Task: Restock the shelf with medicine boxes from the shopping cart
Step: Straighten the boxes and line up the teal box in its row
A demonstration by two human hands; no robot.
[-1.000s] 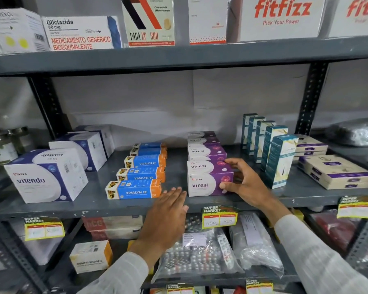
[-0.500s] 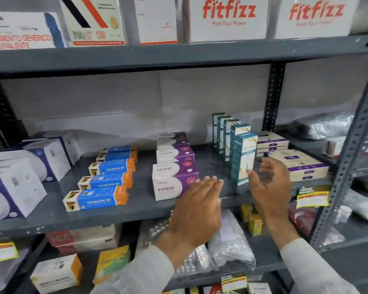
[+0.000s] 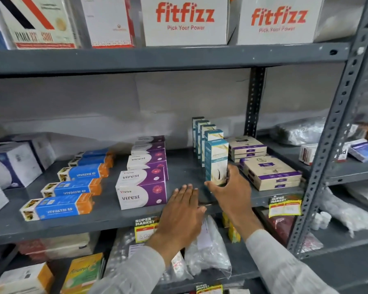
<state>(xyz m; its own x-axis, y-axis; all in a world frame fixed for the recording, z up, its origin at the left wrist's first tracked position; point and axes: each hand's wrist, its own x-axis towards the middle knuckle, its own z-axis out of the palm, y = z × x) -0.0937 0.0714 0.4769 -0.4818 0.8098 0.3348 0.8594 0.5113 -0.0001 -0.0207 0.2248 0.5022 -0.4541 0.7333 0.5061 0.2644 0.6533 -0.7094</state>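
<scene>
On the grey middle shelf (image 3: 106, 211) stands a row of tall teal and white boxes. My right hand (image 3: 232, 192) is wrapped around the base of the front teal box (image 3: 216, 160), thumb on its left side, fingers on its right. My left hand (image 3: 182, 213) lies flat with fingers apart on the shelf's front edge, just right of the purple and white Virest boxes (image 3: 141, 194). It holds nothing. Blue and orange Vivalyn boxes (image 3: 57, 206) lie in a row further left. The shopping cart is out of view.
Beige and purple flat boxes (image 3: 270, 172) are stacked right of the teal row, beside a perforated steel upright (image 3: 331, 141). White Vitendo boxes (image 3: 15, 164) sit at far left. Fitfizz cartons (image 3: 185, 20) fill the upper shelf. Plastic bags of blister packs (image 3: 208, 249) lie below.
My right hand left the front Virest box, moved right and closed around the front teal box. My left hand slid right along the shelf edge. The view has shifted to the right.
</scene>
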